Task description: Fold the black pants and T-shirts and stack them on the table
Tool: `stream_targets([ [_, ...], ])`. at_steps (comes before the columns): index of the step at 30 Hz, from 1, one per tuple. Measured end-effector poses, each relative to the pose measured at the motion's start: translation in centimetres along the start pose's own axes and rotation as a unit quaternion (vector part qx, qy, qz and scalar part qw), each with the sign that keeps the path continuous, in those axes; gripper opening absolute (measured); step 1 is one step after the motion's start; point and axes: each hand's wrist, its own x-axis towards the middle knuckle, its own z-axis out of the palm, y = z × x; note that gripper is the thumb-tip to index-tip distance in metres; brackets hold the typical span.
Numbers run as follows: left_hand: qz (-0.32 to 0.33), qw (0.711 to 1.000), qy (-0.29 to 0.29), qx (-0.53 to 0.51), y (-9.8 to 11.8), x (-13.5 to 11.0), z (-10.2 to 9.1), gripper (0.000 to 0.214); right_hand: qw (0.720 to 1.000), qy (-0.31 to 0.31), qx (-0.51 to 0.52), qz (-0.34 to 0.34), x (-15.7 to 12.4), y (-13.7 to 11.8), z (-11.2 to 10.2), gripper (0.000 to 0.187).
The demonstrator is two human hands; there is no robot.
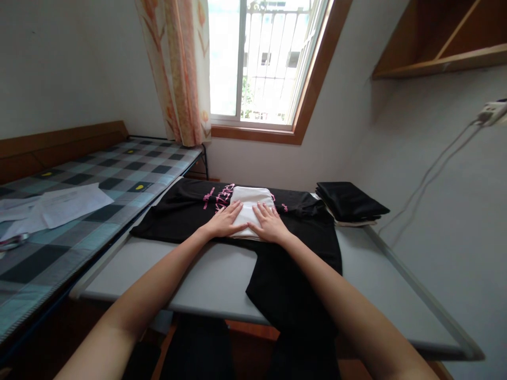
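A black T-shirt with pink lettering lies spread across the table, one sleeve hanging over the front edge. On top of its middle rests a white rectangular piece, flat and smooth; I cannot tell whether it is cloth or board. My left hand lies palm down over the left part of the white piece, fingers stretched out. Over its right part lies my right hand, also flat with the fingers spread. The two thumbs nearly meet at the middle.
A stack of folded black clothing stands at the table's right rear. The light grey table borders a bed on the left, with papers on it. A cable hangs along the right wall.
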Motion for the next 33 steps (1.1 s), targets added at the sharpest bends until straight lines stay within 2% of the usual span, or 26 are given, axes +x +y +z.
stream_targets([
  [4, -0.015, 0.999, 0.035, 0.038, 0.3, 0.6, 0.1, 0.055, 1.0, -0.004, 0.008, 0.008, -0.1, -0.1, 0.0, 0.084],
  [8, -0.043, 0.996, 0.037, 0.073, 1.2, 2.2, 0.3, 0.053, 1.0, 0.007, 0.016, 0.014, -0.2, -0.1, 0.1, 0.081],
  [12, -0.05, 0.992, 0.04, 0.106, 2.1, 5.1, 0.6, 0.053, 0.999, 0.012, 0.028, 0.013, -0.3, 0.1, 0.2, 0.077],
  [15, -0.016, 0.994, 0.041, 0.097, 2.3, 7.6, 0.8, 0.053, 0.999, 0.014, 0.038, 0.01, -0.3, 0.1, 0.2, 0.076],
  [20, 0.1, 0.993, 0.001, 0.06, 2.0, 11.1, 1.0, 0.058, 0.996, 0.028, 0.088, 0.004, -0.4, 0.8, 0.6, 0.077],
  [23, 0.128, 0.99, -0.022, 0.058, 2.3, 12.6, 1.1, 0.053, 0.983, 0.08, 0.165, -0.019, -0.4, 2.3, 1.0, 0.062],
  [25, 0.136, 0.989, -0.02, 0.063, 2.7, 13.3, 1.3, 0.048, 0.964, 0.154, 0.216, 0.007, -0.3, 3.5, 1.3, 0.053],
  [27, 0.155, 0.985, -0.026, 0.065, 3.1, 13.9, 1.7, 0.046, 0.95, 0.203, 0.232, 0.053, -0.3, 4.3, 1.5, 0.054],
  [29, 0.164, 0.983, -0.049, 0.061, 3.3, 14.4, 2.1, 0.045, 0.957, 0.179, 0.214, 0.077, -0.3, 4.5, 1.6, 0.061],
  [33, 0.127, 0.988, -0.087, 0.03, 3.1, 15.0, 2.5, 0.041, 0.983, 0.0, 0.148, 0.112, -0.9, 3.3, 1.1, 0.085],
])
